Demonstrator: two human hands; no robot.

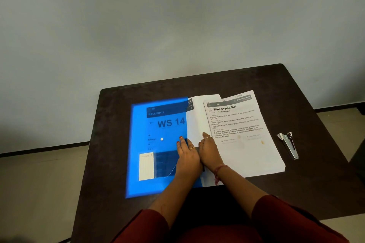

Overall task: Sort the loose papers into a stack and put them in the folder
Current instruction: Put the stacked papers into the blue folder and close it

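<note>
Nearest, red sleeves (276, 215); beyond, left hand (186, 154) flat, fingers straight, pressing the blue folder (142, 163) cover; right hand (209, 150) alongside, fingers flat on the page at the folder's open edge. One sheet (169, 122) visible through the cover. Paper stack (246, 144) squared but outside, just right, on the counter (110, 124). Probably midway: stack not yet filed. Stapler (289, 144) well apart.

Blue folder (158, 163), white papers (246, 144), dark table (110, 124)

A: What carries the items?
B: A dark counter (118, 124).
A: Lying on it?
B: Translucent blue folder (142, 163) at left, white paper stack (256, 156) beside it, stapler (290, 145) apart, right.
</note>
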